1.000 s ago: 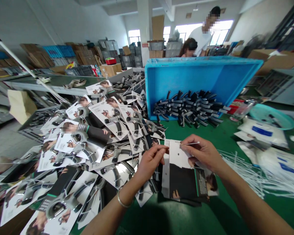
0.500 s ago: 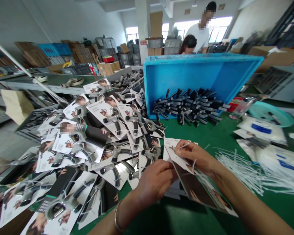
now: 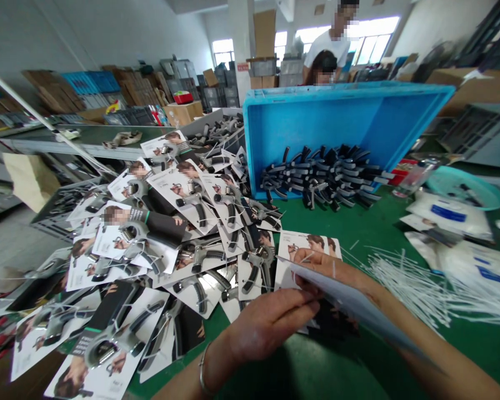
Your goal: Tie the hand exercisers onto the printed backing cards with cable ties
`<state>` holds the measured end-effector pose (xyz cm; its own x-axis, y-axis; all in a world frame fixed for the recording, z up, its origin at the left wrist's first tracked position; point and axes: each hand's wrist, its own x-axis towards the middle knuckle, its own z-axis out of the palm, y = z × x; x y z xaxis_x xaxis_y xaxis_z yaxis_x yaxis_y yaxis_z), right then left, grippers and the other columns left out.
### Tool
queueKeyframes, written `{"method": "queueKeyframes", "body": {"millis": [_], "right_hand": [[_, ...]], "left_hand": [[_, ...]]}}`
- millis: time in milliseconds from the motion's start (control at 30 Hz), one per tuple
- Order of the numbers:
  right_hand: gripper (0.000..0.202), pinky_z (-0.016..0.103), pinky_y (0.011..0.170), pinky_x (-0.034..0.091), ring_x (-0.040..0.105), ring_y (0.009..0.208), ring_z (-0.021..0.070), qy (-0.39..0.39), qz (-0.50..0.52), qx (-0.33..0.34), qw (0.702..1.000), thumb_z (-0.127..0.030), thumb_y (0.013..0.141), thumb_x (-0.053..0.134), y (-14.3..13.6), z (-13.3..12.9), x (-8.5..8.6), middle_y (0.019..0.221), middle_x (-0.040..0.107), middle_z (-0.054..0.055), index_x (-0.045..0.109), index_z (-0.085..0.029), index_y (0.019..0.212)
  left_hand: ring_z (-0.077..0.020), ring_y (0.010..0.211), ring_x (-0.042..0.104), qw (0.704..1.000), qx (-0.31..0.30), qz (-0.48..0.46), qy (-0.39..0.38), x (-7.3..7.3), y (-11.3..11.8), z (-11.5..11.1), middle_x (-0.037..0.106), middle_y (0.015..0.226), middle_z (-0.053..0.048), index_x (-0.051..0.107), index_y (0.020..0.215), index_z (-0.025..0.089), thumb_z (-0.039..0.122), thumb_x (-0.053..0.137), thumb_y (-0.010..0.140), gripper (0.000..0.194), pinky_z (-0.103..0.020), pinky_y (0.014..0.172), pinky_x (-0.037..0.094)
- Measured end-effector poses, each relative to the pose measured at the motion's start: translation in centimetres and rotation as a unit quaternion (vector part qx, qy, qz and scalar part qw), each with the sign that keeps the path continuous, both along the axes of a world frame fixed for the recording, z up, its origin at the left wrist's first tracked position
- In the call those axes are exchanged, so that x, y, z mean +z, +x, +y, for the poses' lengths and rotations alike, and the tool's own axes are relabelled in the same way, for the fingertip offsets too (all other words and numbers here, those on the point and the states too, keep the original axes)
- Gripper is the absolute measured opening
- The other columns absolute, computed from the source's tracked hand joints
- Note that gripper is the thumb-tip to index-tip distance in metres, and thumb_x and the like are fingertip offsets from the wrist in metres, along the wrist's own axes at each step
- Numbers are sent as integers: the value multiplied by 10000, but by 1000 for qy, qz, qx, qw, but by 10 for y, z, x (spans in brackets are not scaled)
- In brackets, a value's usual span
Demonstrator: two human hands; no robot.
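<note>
A printed backing card (image 3: 360, 305) is tilted nearly edge-on between my hands, its pale side towards me. My right hand (image 3: 344, 275) grips it near its far end, with a thin white cable tie (image 3: 334, 269) showing by the fingers. My left hand (image 3: 260, 325) has its fingers closed at the card's near left side; their tips are partly hidden. Under my hands lies a stack of printed cards (image 3: 286, 240) on the green table (image 3: 316, 364). To the left are many hand grip strengtheners (image 3: 200, 205) tied to cards.
A blue crate (image 3: 308, 119) on its side holds loose hand grip strengtheners (image 3: 325, 175). White cable ties (image 3: 400, 283) are heaped at right, near plastic packs (image 3: 479, 266) and a turquoise tray (image 3: 494, 194). Two people (image 3: 327, 53) are behind the crate.
The card has swung from showing its printed dark face to nearly edge-on, uncovering the stack beneath. My left hand has shifted slightly, its fingers reaching farther under the card.
</note>
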<state>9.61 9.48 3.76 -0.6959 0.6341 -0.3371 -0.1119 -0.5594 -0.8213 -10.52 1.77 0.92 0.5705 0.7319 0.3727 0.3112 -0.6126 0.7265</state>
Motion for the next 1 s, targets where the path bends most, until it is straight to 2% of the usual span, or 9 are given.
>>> {"method": "queueKeyframes", "body": {"millis": [67,133,200,267,333,433,767,900,1000], "right_hand": [[268,203,507,396,539,577,104,-10,0,5,1000,-393,796,746,-1,-3,-2,726,636,-11,571,-209,882],[271,201,464,348,507,531,94,-13,-2,2,1000,-405,800,735,-3,-4,-8,712,631,-15,564,-211,880],[299,200,462,342,501,519,90,-4,-14,-24,1000,-412,776,756,-5,-2,-15,699,622,-30,553,-214,872],[323,205,507,390,536,561,100,32,-42,-75,996,-408,747,787,-6,0,-20,713,626,-38,561,-215,872],[318,220,543,427,569,613,119,90,-77,-125,985,-428,751,785,-7,0,-22,740,631,-33,594,-222,899],[286,235,525,434,580,652,143,169,-119,-127,970,-464,796,742,-6,-3,-18,787,634,-4,644,-237,941],[221,231,614,453,528,701,121,250,-124,-114,953,-434,865,674,-3,-14,-6,842,575,-7,627,-226,921],[234,201,485,382,468,566,89,241,-135,-69,959,-446,891,632,0,-17,-3,797,541,-25,592,-233,978],[309,212,527,432,526,624,106,252,-141,-16,957,-409,825,718,0,-21,-2,888,567,-20,557,-256,1039]], "left_hand": [[-210,1134,655,1000,-2,-8,-11,2,0,-2,675,1271,-74,542,1374,274,205,497,971,412,-289,980,505],[-206,1095,660,999,7,-19,48,2,1,-1,698,1209,-82,579,1331,257,169,520,953,393,-284,950,509],[-199,1025,661,992,84,-50,83,0,3,3,716,1103,-84,640,1234,232,132,531,934,335,-287,906,513],[-185,907,659,977,193,-90,18,-2,7,9,708,962,-68,691,1084,207,139,528,926,236,-277,825,522],[-177,824,651,955,246,-134,-102,-4,11,14,683,896,-51,704,984,198,183,524,927,189,-267,749,524],[-186,846,649,930,240,-185,-209,-7,15,17,681,926,-37,717,983,215,216,562,903,175,-270,765,521],[-187,850,632,913,216,-281,-200,-12,15,2,677,924,-58,739,896,199,268,610,891,146,-278,763,505],[-210,858,668,885,226,-310,-265,-12,17,-2,714,929,-52,711,876,192,344,699,830,159,-295,750,527],[-220,839,690,863,225,-337,-303,-14,20,-4,737,931,-51,650,990,202,354,765,768,293,-302,717,543]]}}
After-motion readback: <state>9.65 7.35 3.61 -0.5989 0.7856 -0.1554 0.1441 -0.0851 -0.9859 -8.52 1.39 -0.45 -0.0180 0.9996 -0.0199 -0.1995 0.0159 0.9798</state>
